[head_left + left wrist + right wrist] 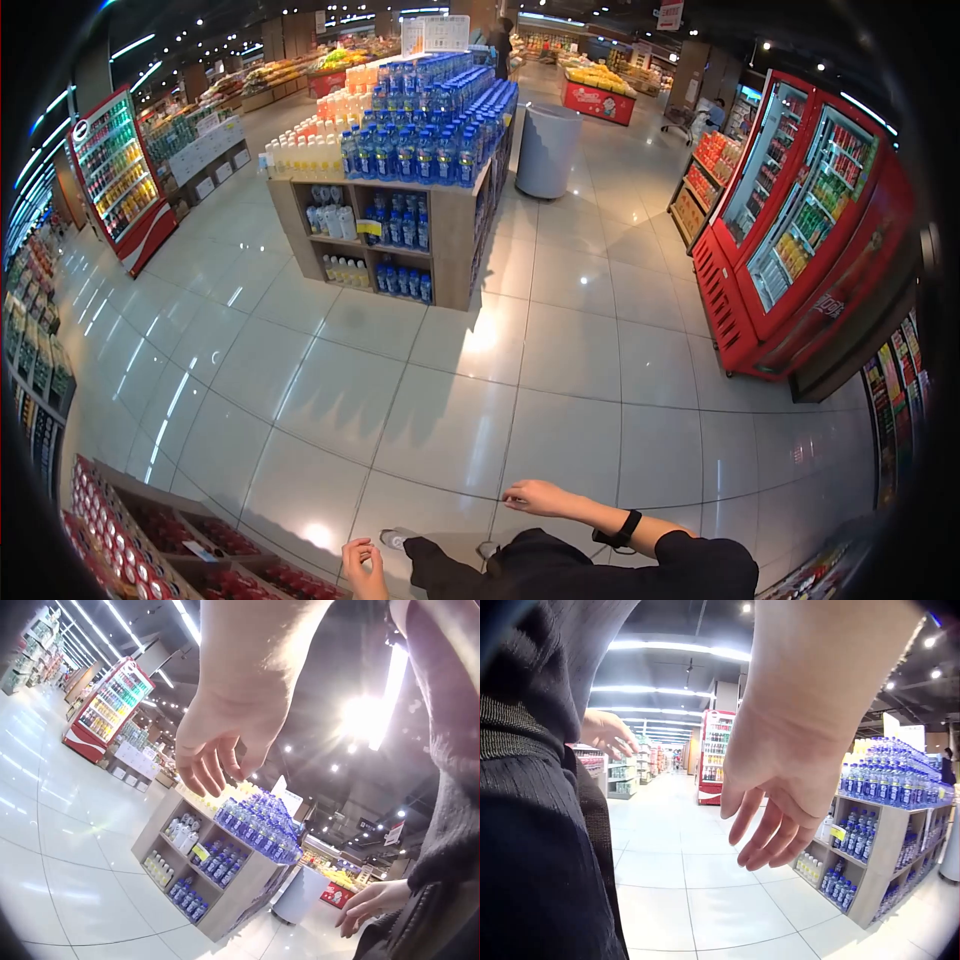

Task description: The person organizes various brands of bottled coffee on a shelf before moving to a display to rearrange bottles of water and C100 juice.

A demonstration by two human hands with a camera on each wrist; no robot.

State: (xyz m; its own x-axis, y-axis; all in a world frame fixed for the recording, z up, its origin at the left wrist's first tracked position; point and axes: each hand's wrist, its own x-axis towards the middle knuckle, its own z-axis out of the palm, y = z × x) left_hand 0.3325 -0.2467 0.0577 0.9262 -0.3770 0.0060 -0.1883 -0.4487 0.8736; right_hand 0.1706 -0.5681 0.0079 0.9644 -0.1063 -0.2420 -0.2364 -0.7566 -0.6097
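Note:
My left hand [366,566] hangs low at the front of the body with its fingers loosely curled and nothing in them. In the left wrist view the same hand [231,727] dangles from the top, fingers pointing down. My right hand [538,497] is held out in front of the dark clothing, a black band [627,529] round its wrist. Relaxed, bare fingers show on that hand [784,795] in the right wrist view. Ahead, beyond reach of both hands, a wooden display stand [454,245] carries rows of blue bottles [408,150] and pale yellow bottles [308,155].
Glossy tiles cover the floor [455,420]. A red drinks fridge [800,210] stands at right, another fridge [120,180] at far left. Behind the bottle stand is a grey cylindrical bin [548,150]. Shelving with red-capped goods [110,530] lies close at lower left. Fruit displays [600,95] are farther back.

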